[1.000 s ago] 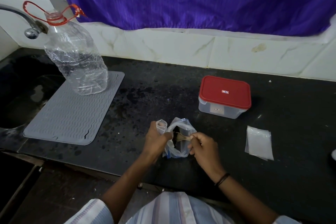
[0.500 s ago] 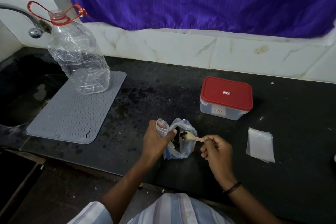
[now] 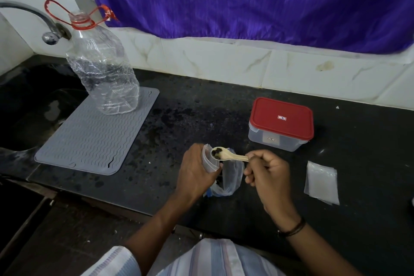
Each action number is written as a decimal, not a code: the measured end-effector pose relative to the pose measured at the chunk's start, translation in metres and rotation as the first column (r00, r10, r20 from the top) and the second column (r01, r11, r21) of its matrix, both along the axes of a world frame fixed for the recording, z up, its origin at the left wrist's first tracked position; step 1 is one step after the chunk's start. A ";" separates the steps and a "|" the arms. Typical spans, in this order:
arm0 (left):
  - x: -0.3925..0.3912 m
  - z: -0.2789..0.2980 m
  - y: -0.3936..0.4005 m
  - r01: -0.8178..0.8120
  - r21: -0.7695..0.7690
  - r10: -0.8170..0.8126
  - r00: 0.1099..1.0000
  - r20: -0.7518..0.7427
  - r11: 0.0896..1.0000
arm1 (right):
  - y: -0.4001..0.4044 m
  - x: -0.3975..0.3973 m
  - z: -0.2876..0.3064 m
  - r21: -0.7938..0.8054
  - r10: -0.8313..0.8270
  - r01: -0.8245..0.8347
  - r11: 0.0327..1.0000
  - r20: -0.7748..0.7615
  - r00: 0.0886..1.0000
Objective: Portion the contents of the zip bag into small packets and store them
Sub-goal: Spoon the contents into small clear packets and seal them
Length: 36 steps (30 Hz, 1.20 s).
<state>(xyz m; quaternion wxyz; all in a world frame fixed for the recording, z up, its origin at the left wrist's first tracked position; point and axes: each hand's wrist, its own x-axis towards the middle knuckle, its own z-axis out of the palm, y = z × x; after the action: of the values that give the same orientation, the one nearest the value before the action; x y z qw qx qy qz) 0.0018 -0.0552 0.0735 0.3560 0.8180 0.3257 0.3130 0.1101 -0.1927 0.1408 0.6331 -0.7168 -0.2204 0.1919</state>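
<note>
— So, nearest to us, what do our hands hold?

— Our left hand (image 3: 195,170) is wrapped around a small clear plastic packet (image 3: 210,159), keeping its mouth upward, and seems to grip the rim of the clear zip bag (image 3: 230,178) that stands on the black stone counter (image 3: 201,119) between our hands. Our right hand (image 3: 267,175) pinches the handle of a pale wooden spoon (image 3: 226,155).

— And the spoon?

— Its bowl carries dark pieces and sits at the packet's mouth, above the zip bag, which has more dark pieces at the bottom.

— Beside us?

— To the right lies a flat stack of empty clear packets (image 3: 322,181), well apart from the bag.

— Farther back?

— We see a clear box with a red lid (image 3: 281,123), shut. To the left, a grey ridged mat (image 3: 94,134) bears a large crumpled clear bottle (image 3: 100,69) with a red handle, near the tap (image 3: 48,29) and the purple curtain (image 3: 246,0).
</note>
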 end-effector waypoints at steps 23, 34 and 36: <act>-0.007 0.015 0.001 -0.055 -0.210 0.056 0.998 -0.001 0.976 | -0.004 0.013 -0.064 -0.539 0.455 -0.164 0.826 0.467 0.758; 0.006 0.030 -0.020 0.068 -0.089 -0.071 0.997 -0.027 0.994 | 0.001 -0.001 -0.029 -0.285 0.303 -0.165 0.944 0.556 0.774; 0.011 0.035 -0.029 0.092 -0.035 -0.093 0.995 -0.031 0.995 | 0.006 -0.008 -0.020 -0.264 0.310 -0.205 0.943 0.464 0.830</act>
<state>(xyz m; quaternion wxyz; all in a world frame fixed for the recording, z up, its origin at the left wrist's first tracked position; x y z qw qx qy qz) 0.0128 -0.0837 0.1085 0.3787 0.8311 0.2983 0.2773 0.1018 -0.1864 0.1207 0.4462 -0.7659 -0.4507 0.1056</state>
